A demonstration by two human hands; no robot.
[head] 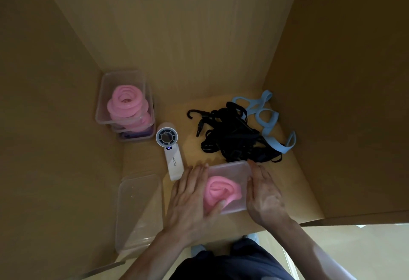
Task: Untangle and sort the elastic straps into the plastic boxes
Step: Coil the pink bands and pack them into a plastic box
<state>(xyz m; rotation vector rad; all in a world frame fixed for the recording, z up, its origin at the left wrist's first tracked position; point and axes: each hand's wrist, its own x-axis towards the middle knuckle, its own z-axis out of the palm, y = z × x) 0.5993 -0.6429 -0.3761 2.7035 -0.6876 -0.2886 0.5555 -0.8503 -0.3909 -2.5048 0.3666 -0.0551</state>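
Left grip (190, 193) lies flat, fingers straight, pressing on top of the plastic box (234, 172). Right grip (263, 193) rests open-fingered against that box's right edge, clasping nothing. A coiled pink strap (221, 189) shows through the box. Just beyond the box lies the black strap tangle (234, 133), with the blue straps (270, 122) farther beyond, to its right. A white fan (171, 153) lies just left of the box.

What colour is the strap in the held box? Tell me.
The strap is pink; head view.

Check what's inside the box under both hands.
A coiled pink strap shows through the translucent plastic of the box. The left hand lies flat over its left side and the right hand covers the right edge, so anything else inside there is hidden.
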